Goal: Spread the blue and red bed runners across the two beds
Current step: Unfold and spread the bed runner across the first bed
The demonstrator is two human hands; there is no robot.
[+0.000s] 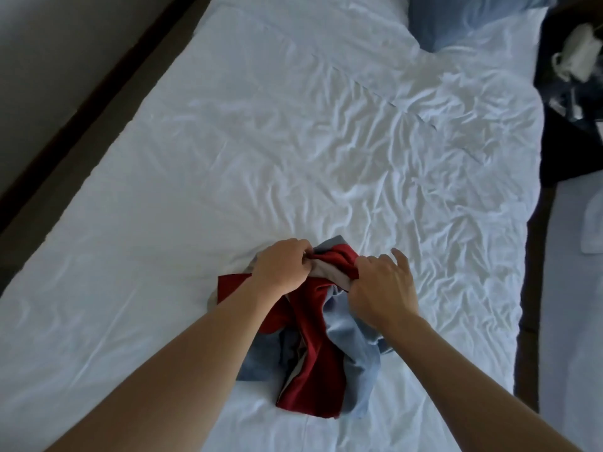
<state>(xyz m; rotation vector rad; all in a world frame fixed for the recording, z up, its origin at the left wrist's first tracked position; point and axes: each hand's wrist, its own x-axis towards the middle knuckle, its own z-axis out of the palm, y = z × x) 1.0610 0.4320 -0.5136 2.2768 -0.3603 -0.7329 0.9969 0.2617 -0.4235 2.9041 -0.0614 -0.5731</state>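
Observation:
A crumpled blue and red bed runner [321, 347] lies bunched on the near part of a bed with a wrinkled white sheet [293, 141]. My left hand [282, 265] pinches the runner's upper edge on the left. My right hand [381, 285] grips the same bunched edge on the right, thumb and some fingers curled in the cloth, index finger stretched out. Both hands are close together above the heap. A strip of a second bed [574, 305] shows at the right edge.
A blue pillow [463, 17] lies at the head of the bed. A dark nightstand [571, 93] with white items stands at the upper right. A dark gap separates the two beds. A dark bed frame [85, 125] and wall run along the left.

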